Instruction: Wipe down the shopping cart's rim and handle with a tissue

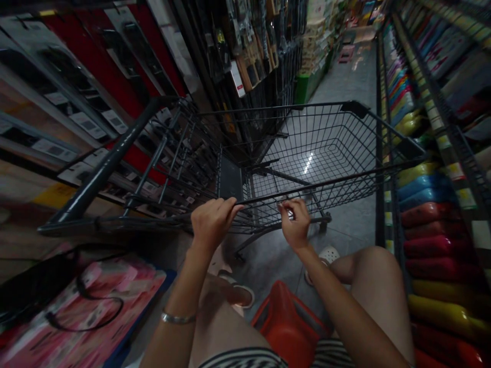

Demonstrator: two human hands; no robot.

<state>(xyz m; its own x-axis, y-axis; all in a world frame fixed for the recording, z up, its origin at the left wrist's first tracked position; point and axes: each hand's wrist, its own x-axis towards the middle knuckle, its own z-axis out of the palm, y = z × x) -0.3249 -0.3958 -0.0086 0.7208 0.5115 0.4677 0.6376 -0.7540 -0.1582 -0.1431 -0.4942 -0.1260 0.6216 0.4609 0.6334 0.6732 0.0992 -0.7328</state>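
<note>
A dark wire shopping cart (330, 180) stands sideways in front of me, its basket bare down to the mesh. My left hand (211, 220) is closed round the near top rim, towards the handle end. Just below that rim, further right, is my right hand (296, 222) with its fingers curled in to the thumb. What those fingers hold, if anything, is too small to make out. The cart's push handle (103, 168) slants up at the left, apart from both hands. A dark panel (230, 178) sits inside the cart near the handle end.
Between my knees is an orange-red plastic stool (282, 319). Hanging packaged goods (126, 56) line the left. Folded colourful textiles (437, 245) fill the right shelf. Pink packages (95, 306) lie at lower left. A pink stool (346, 53) stands far down the aisle.
</note>
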